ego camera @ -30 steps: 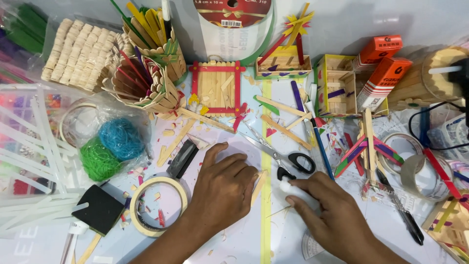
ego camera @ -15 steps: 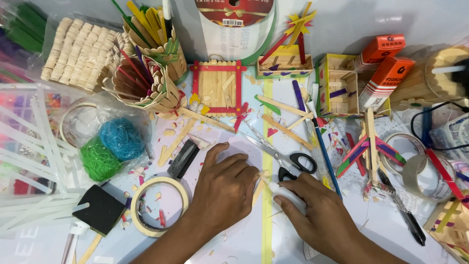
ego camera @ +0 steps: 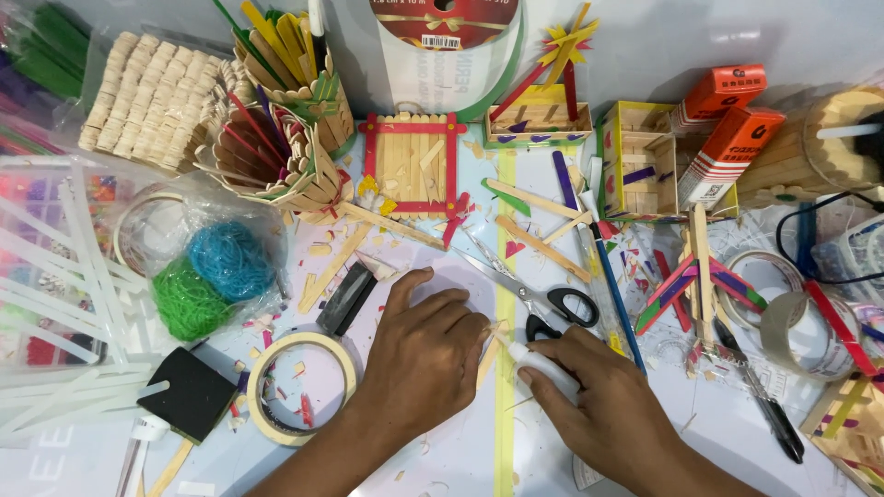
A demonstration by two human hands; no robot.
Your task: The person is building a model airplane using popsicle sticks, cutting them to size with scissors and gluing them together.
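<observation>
Left hand (ego camera: 425,354) pressed flat, fingers spread, on the pale table surface (ego camera: 460,442), covering the near end of a plain wooden craft stick (ego camera: 490,348). Right hand (ego camera: 608,405) curled around a small white glue bottle (ego camera: 545,366), nozzle pointing left at the stick, just beside the left fingertips.

Close behind the hands: steel scissors with black handles (ego camera: 543,302), blades aimed up-left, handles nearly touching the right knuckles. A blue pencil (ego camera: 615,287) slanting past the scissors. A black rectangular block (ego camera: 346,299) just left of the left thumb, a ring of cream masking tape (ego camera: 299,387) beside the left wrist, wood chips scattered all around. Nothing lying between the two hands but the stick itself.

Against the frames before: right hand slid left, glue tip now closer to the stick; left hand unmoved.

Containers: a scalloped cup of joined craft sticks (ego camera: 276,156) holding red and purple sticks; a second stick-built cup (ego camera: 304,78) behind it with yellow and green sticks; a clear plastic bag (ego camera: 198,253) with blue and green tangles of rubber bands; a small yellow-edged stick box (ego camera: 640,161) with a purple stick inside. A flat square panel of sticks with red border (ego camera: 412,166) lying further back.
</observation>
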